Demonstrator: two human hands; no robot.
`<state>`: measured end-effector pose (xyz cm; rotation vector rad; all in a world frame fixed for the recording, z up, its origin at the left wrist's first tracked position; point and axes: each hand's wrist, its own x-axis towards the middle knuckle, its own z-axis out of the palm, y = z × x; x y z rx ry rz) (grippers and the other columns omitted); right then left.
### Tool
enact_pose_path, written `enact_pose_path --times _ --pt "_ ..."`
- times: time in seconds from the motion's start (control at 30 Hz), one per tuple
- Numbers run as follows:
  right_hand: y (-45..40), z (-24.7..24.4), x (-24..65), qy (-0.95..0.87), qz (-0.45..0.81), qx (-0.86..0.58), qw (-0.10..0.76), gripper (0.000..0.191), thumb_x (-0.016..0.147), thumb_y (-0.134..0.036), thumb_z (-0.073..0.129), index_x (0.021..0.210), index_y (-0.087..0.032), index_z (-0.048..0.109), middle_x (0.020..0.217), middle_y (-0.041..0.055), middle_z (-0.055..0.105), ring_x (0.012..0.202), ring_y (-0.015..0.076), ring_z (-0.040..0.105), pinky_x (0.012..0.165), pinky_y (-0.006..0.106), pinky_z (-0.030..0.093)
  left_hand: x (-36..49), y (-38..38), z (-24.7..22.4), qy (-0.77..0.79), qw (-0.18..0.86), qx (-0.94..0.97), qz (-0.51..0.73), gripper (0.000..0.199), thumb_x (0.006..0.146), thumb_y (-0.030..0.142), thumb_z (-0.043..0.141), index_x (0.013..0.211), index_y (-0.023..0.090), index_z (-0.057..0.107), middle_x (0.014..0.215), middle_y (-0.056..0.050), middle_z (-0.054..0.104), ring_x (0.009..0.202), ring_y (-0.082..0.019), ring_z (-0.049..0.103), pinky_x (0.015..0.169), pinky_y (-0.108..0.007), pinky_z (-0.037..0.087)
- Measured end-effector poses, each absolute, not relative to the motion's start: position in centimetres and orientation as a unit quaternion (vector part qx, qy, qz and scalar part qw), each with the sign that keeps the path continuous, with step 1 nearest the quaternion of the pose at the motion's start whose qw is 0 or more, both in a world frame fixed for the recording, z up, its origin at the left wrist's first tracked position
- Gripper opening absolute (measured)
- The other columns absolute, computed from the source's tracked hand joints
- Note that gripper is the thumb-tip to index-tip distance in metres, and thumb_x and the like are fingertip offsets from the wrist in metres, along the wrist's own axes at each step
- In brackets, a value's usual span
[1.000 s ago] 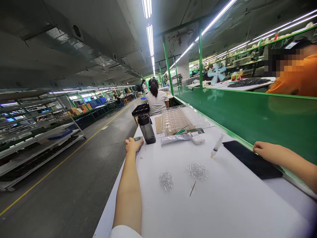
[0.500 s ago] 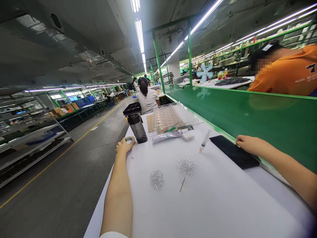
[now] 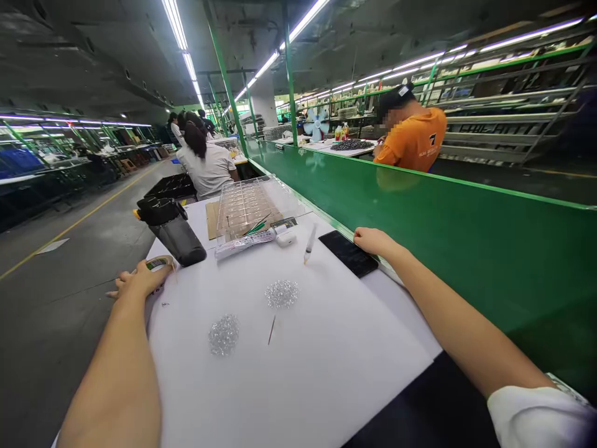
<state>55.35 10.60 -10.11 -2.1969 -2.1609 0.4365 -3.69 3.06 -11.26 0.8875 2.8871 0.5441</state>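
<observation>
My left hand (image 3: 138, 280) rests at the table's left edge, its fingers spread around a roll of tape (image 3: 160, 264). My right hand (image 3: 372, 241) lies at the right edge beside a black phone (image 3: 349, 252), fingers curled; what they hold, if anything, is hidden. Between the hands are two piles of small clear pieces, one nearer (image 3: 224, 335) and one farther (image 3: 282, 294), with a thin metal stick (image 3: 272, 330) beside them. A syringe (image 3: 309, 244) stands tilted left of the phone. Behind it are a white case (image 3: 286, 239) and a tube (image 3: 245, 244).
A dark bottle (image 3: 172, 233) stands at the back left. Clear plastic trays (image 3: 249, 202) lie at the back. A green partition (image 3: 396, 205) runs along the right. One person (image 3: 205, 162) sits ahead; another in orange (image 3: 415, 140) sits beyond the partition.
The view has swung right, so the table and its objects sit farther left. More of my right arm and a dark area at the lower right now show. Both hands remain at the table's edges.
</observation>
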Motion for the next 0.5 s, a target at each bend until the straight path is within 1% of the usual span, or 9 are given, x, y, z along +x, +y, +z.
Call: enact_pose_path --times 0.07,0.1,0.13,0.17,0.23,0.3,0.37,0.43,0.5 --pt "10.6 -10.1 55.3 -0.693 0.14 -0.707 0.016 0.041 0.113 -0.02 0.053 0.136 -0.02 0.086 0.135 0.0166 0.089 0.118 0.0309 0.081 0.088 0.033 0.056 -3.4 2.9 -11.1 0.932 0.023 0.311 0.182 0.105 0.103 0.082 0.054 0.188 0.02 0.051 0.201 -0.034 0.031 0.189 -0.053 0.03 0.141 -0.086 0.037" --pt "10.6 -10.1 55.3 -0.693 0.14 -0.707 0.016 0.039 0.112 -0.02 0.054 0.135 -0.02 0.086 0.134 0.0164 0.089 0.116 0.0309 0.081 0.087 0.033 0.056 -3.2 2.8 -11.0 0.931 0.017 0.32 0.175 0.106 0.105 0.082 0.054 0.19 0.02 0.048 0.202 -0.033 0.03 0.188 -0.053 0.033 0.143 -0.082 0.037" --pt "10.7 -10.1 55.3 -0.693 0.14 -0.707 0.015 0.038 0.112 -0.02 0.054 0.133 -0.02 0.086 0.133 0.0161 0.089 0.116 0.0309 0.081 0.086 0.033 0.055 -3.1 2.7 -10.9 0.932 0.014 0.325 0.163 0.106 0.106 0.082 0.054 0.191 0.019 0.047 0.2 -0.033 0.034 0.186 -0.053 0.038 0.144 -0.078 0.038" --pt "10.7 -10.2 55.3 -0.693 0.14 -0.707 0.015 0.038 0.111 -0.02 0.055 0.132 -0.021 0.086 0.132 0.0159 0.089 0.116 0.0311 0.08 0.086 0.033 0.055 -3.0 2.7 -10.8 0.934 0.013 0.325 0.15 0.106 0.106 0.082 0.054 0.191 0.02 0.047 0.198 -0.032 0.04 0.183 -0.052 0.043 0.144 -0.075 0.04" --pt "10.8 -10.2 55.3 -0.694 0.139 -0.707 0.015 0.037 0.111 -0.02 0.054 0.131 -0.021 0.085 0.132 0.0157 0.089 0.118 0.0314 0.08 0.086 0.033 0.055 -3.0 2.7 -10.6 0.939 0.013 0.319 0.127 0.103 0.106 0.081 0.054 0.19 0.021 0.05 0.189 -0.03 0.055 0.177 -0.05 0.051 0.142 -0.072 0.045" --pt "10.7 -10.1 55.3 -0.694 0.14 -0.706 0.015 0.037 0.112 -0.019 0.053 0.131 -0.021 0.085 0.134 0.0162 0.089 0.119 0.0312 0.08 0.086 0.033 0.055 -3.1 2.7 -10.4 0.941 0.015 0.317 0.118 0.1 0.105 0.079 0.054 0.188 0.023 0.054 0.187 -0.028 0.058 0.176 -0.05 0.052 0.141 -0.073 0.046" --pt "10.7 -10.1 55.3 -0.694 0.143 -0.705 0.015 0.037 0.114 -0.019 0.051 0.131 -0.02 0.084 0.136 0.0167 0.089 0.12 0.0306 0.081 0.086 0.033 0.055 -3.4 2.8 -10.2 0.942 0.029 0.317 0.107 0.098 0.103 0.077 0.053 0.186 0.025 0.058 0.189 -0.026 0.056 0.177 -0.051 0.05 0.142 -0.074 0.044" --pt "10.6 -10.1 55.3 -0.695 0.145 -0.704 0.014 0.036 0.115 -0.019 0.05 0.129 -0.02 0.084 0.135 0.0164 0.088 0.119 0.0301 0.081 0.086 0.032 0.055 -4.0 3.0 -10.2 0.945 0.037 0.311 0.093 0.098 0.099 0.078 0.055 0.183 0.03 0.061 0.191 -0.024 0.056 0.179 -0.051 0.049 0.142 -0.076 0.042" --pt "10.7 -10.1 55.3 -0.695 0.147 -0.704 0.014 0.035 0.115 -0.02 0.05 0.128 -0.021 0.083 0.134 0.0158 0.088 0.12 0.0302 0.081 0.087 0.032 0.055 -4.7 3.3 -10.4 0.945 0.013 0.315 0.086 0.098 0.092 0.079 0.06 0.177 0.031 0.067 0.188 -0.025 0.058 0.176 -0.055 0.051 0.139 -0.081 0.044"
